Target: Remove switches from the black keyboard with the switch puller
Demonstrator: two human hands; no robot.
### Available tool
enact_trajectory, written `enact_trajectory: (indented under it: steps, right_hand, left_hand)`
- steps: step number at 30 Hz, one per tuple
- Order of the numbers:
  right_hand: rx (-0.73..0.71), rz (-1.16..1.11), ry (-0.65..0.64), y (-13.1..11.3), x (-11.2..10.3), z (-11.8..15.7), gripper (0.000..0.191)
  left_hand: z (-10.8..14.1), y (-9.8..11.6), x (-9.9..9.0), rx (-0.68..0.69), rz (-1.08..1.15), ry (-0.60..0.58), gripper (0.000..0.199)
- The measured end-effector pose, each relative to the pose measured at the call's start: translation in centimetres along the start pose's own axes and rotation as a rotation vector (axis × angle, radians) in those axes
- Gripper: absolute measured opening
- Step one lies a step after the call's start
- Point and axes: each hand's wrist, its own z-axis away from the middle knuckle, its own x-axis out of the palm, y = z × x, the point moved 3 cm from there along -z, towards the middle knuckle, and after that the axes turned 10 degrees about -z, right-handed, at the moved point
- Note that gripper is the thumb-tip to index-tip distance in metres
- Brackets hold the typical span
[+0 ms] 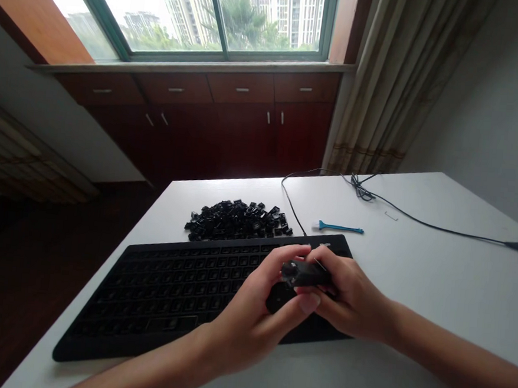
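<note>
Two bare forearms enter from the lower corners of the view, angled toward the middle: left forearm (139,378) low from the bottom edge, right forearm (460,365) from the right edge. Hands close together, working as a pair. Left hand (249,329) curled, fingers (287,264) bent over the top, thumb (308,302) lying across the front, nail showing. Right hand (351,301) curled in from the other side, fingers (320,258) pinched toward the left hand. Both wrists gently bent.

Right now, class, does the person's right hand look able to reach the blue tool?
Probably yes: the right hand is near the blue tool, with nothing raised between them, though it is now holding a dark object.
</note>
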Motion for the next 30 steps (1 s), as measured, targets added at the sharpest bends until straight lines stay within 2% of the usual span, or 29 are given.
enact_trajectory:
  steps: [6, 9, 15, 21, 30]
  right_hand:
    - [-0.070, 0.088, -0.180, -0.7, 0.1, -0.3, 0.019]
    - [-0.053, 0.089, -0.201, -0.6, -0.3, -0.3, 0.026]
    - [-0.068, 0.070, -0.299, -0.3, -1.0, -0.4, 0.010]
    - [-0.091, 0.008, -0.288, 0.4, -1.2, -0.4, 0.015]
    - [-0.137, -0.080, -0.297, 0.9, -1.1, -0.1, 0.023]
  left_hand:
    - [-0.1, 0.3, -0.2, 0.097, -0.097, 0.057, 0.036]
    - [-0.1, 0.3, -0.3, 0.120, -0.097, 0.032, 0.033]
    - [0.1, 0.0, -0.5, 0.127, -0.040, -0.029, 0.022]
    - [0.0, 0.2, -0.5, 0.112, -0.027, -0.063, 0.019]
    - [0.0, 0.9, -0.6, 0.277, -0.089, -0.113, 0.022]
